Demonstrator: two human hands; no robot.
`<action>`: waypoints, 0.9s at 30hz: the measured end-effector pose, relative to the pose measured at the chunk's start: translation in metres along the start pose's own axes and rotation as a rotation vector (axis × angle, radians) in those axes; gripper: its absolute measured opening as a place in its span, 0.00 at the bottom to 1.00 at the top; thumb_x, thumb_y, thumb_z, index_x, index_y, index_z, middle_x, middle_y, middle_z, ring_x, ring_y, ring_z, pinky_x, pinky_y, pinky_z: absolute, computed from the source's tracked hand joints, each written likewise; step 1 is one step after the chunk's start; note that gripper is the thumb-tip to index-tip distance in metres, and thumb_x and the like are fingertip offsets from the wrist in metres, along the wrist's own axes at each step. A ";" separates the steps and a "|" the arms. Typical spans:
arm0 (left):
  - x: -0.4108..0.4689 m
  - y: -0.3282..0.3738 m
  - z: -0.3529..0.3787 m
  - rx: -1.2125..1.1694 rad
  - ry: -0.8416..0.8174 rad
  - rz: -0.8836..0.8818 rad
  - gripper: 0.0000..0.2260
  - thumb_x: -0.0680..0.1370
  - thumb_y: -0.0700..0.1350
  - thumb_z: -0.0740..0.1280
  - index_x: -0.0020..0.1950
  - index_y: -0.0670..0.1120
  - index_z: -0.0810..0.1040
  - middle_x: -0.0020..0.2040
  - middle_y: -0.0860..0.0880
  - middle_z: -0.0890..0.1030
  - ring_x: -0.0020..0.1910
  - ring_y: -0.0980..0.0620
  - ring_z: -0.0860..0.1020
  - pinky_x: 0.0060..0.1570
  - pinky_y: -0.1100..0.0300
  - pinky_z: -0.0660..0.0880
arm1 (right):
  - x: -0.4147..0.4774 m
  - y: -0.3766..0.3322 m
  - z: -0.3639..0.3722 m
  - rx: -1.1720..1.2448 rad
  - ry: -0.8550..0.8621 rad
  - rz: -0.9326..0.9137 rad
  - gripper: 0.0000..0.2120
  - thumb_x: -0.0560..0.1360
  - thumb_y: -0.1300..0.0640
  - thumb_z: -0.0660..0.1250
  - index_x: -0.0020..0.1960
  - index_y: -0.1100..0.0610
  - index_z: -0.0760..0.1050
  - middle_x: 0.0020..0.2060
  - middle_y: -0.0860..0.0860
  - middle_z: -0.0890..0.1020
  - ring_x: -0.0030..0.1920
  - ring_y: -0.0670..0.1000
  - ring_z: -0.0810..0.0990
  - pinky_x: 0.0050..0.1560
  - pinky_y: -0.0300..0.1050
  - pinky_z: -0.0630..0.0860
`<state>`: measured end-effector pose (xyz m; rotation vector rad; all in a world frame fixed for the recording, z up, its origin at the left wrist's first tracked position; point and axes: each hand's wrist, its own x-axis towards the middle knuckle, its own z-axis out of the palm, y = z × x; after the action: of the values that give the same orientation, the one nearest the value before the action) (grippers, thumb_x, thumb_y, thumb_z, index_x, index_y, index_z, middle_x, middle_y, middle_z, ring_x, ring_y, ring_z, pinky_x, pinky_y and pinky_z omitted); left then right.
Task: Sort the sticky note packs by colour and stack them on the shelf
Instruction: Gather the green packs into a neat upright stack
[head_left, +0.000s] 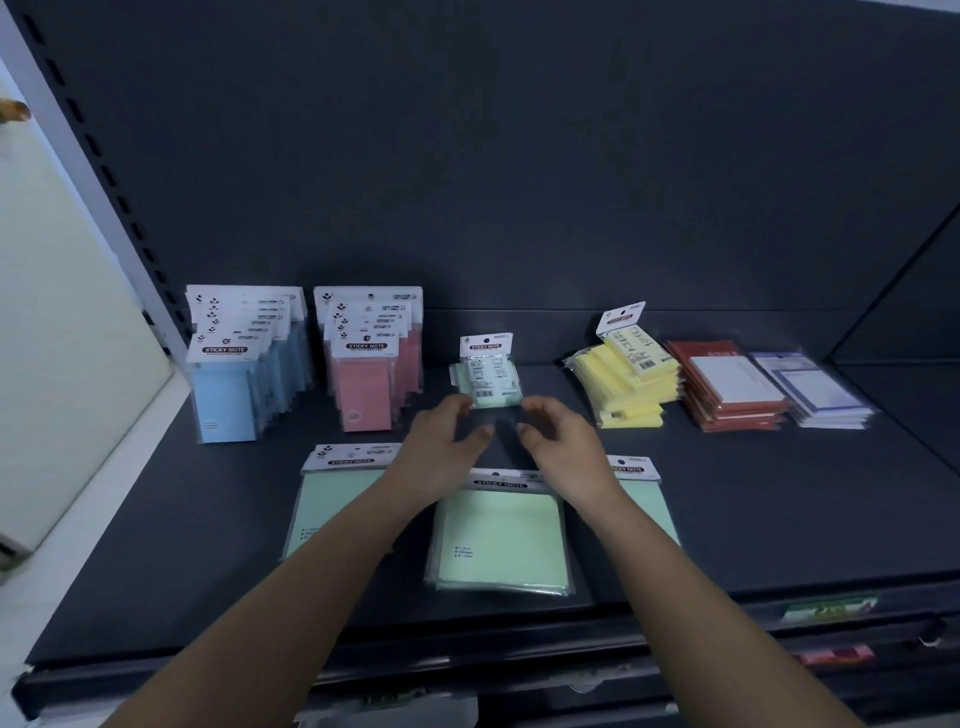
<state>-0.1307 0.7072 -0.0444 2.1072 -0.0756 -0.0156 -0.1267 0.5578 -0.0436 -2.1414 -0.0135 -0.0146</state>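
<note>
Fingers of the left hand (447, 431) and right hand (561, 436) are loosely curved, grasping nothing, just beside the small mint-green plastic-wrapped sticky note pack (488, 382) at frame centre. Blue packs (244, 374) and pink packs (371, 374) stand sorted, centre left; three large green packs (501, 535), lower centre, likely await stacking.

- Blue packs (228, 384): upright row, back left of the shelf (779, 493).
- Pink packs (366, 384): upright row, just beside the blue.
- Small green pack (488, 379): back centre, white header card up.
- Yellow packs (628, 384): flat stack, back right; top pack skewed.
- Large green packs: three lying flat along the front, left (332, 499), middle (501, 540), right (649, 499).
</note>
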 end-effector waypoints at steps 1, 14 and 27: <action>0.006 0.000 0.003 0.000 -0.014 -0.023 0.20 0.78 0.45 0.64 0.69 0.45 0.68 0.59 0.48 0.74 0.55 0.55 0.72 0.50 0.66 0.67 | 0.007 0.000 0.004 0.026 -0.023 0.009 0.17 0.76 0.59 0.65 0.64 0.57 0.72 0.60 0.52 0.78 0.61 0.50 0.75 0.56 0.34 0.66; 0.048 -0.007 0.017 0.004 -0.013 -0.220 0.24 0.75 0.43 0.64 0.70 0.51 0.65 0.64 0.42 0.70 0.64 0.45 0.68 0.65 0.55 0.66 | 0.052 0.000 0.029 0.135 -0.006 0.138 0.23 0.73 0.60 0.64 0.68 0.53 0.68 0.61 0.56 0.75 0.67 0.54 0.68 0.68 0.50 0.66; 0.032 0.014 0.028 -0.737 0.250 -0.099 0.08 0.76 0.34 0.64 0.42 0.45 0.71 0.34 0.48 0.76 0.33 0.53 0.75 0.41 0.60 0.76 | 0.031 -0.015 0.012 0.638 0.012 0.205 0.09 0.75 0.51 0.67 0.38 0.55 0.74 0.32 0.50 0.77 0.37 0.48 0.74 0.40 0.42 0.70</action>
<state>-0.1010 0.6743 -0.0460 1.3607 0.1640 0.1408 -0.0960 0.5757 -0.0367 -1.4967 0.1854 0.0862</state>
